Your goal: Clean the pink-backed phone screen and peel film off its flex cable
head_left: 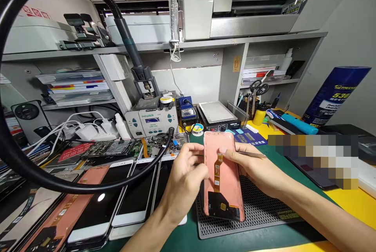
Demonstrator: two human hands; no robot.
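A phone screen panel [229, 181] with a salmon-pink back is held up over the grey perforated mat [261, 205]. An orange ribbon cable [217, 171] runs down its middle to a black section at the bottom. My left hand [188, 181] is closed on the panel's left edge. At the upper right, my right hand [249, 162] grips the panel, its thumb on the cable's top end. Thin metal tweezers [252, 154] also stick out from my right hand, pointing right.
Several phone screens [132, 193] lie in a row at the left. A thick black hose [58, 187] loops across the left side. Behind are a rework station [152, 120], a solder spool [197, 129] and a hot plate [219, 116]. A blue can [335, 95] stands right.
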